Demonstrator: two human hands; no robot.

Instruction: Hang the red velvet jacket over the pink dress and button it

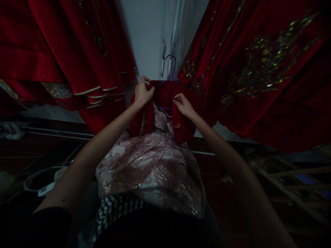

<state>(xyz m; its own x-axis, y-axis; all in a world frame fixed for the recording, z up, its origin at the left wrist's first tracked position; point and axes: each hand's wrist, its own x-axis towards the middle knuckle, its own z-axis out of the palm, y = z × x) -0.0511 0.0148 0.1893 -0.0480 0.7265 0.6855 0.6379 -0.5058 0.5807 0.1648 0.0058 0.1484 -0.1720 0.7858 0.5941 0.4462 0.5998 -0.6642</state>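
Note:
A short red jacket (pixel 186 120) with small beaded trim hangs on a purple hanger (pixel 172 70) in front of me. My left hand (pixel 144 92) grips the jacket at its left shoulder, thumb and fingers closed on the cloth. My right hand (pixel 183 104) pinches the front edge of the jacket's right side. Between the two parted fronts, the hanger's lower bar crosses the opening. Below it spreads a pale pink brocade garment (pixel 155 162) with a metallic pattern, reaching toward my lap; its upper end lies between the jacket fronts.
Red garments with pale edging (pixel 98 69) hang at the left. At the right hangs a red garment with gold sequins (pixel 269 58). A white power strip with a cable (pixel 48 188) lies low left. A wooden slatted object (pixel 297 172) stands low right. The scene is dim.

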